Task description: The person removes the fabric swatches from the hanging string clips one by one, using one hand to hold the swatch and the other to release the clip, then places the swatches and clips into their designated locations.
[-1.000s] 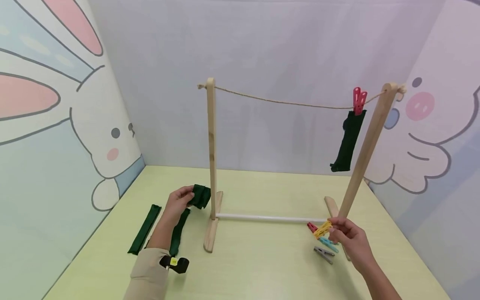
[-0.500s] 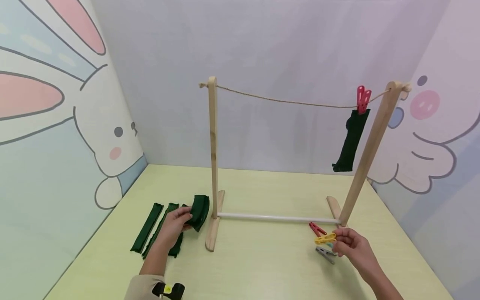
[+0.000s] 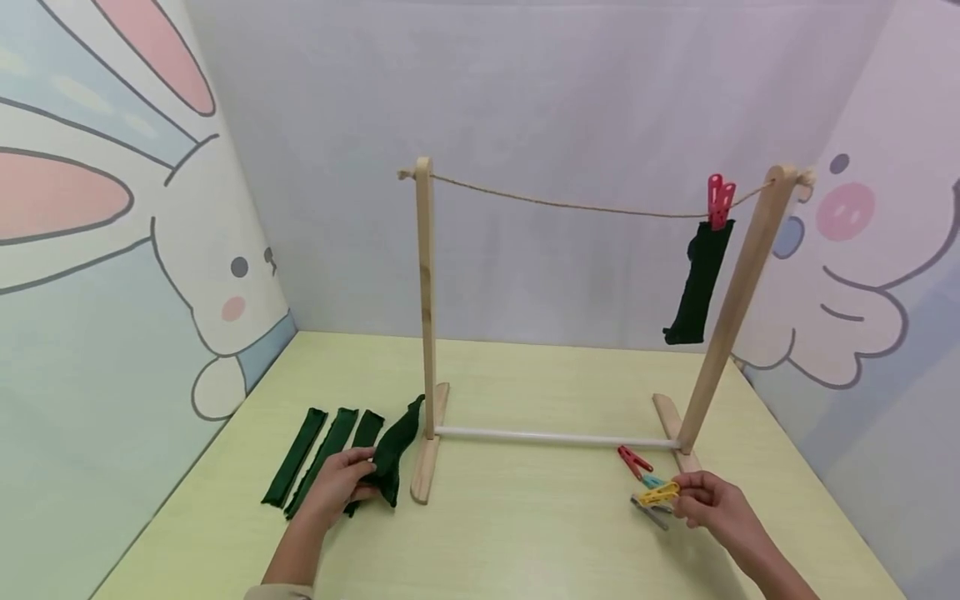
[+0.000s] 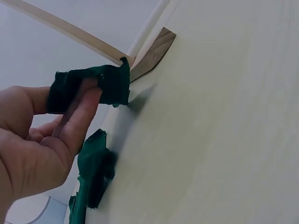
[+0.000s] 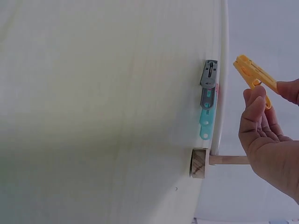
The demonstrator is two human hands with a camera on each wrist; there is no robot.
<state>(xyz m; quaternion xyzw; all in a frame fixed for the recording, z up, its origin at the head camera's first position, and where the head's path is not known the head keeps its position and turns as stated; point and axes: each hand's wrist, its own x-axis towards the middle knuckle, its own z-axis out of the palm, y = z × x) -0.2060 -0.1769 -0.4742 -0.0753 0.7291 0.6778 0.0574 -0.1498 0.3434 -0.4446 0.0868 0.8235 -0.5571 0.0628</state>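
Note:
My left hand (image 3: 330,492) pinches one end of a dark green cloth strip (image 3: 396,450), which slants up beside the stand's left post (image 3: 426,292). In the left wrist view the green strip (image 4: 114,84) bends between thumb and fingers. At the right, my right hand (image 3: 716,510) pinches a yellow clothespin (image 3: 660,494) by one end; the right wrist view shows this yellow clothespin (image 5: 254,72) above the table. Below and around it lie a red clothespin (image 3: 634,460), a teal clothespin (image 3: 651,482), partly hidden, and a grey clothespin (image 3: 650,514).
Several dark green strips (image 3: 295,457) lie side by side at the left. Between the wooden posts runs a rope (image 3: 570,205); near the right post (image 3: 738,308) a red clothespin (image 3: 720,202) holds a hanging green strip (image 3: 699,283). A white bar (image 3: 540,437) joins the feet.
My left hand has come down and nearer, and the bunched green strip has unfolded lengthwise. The right hand has lowered slightly with the yellow clothespin, away from the right post.

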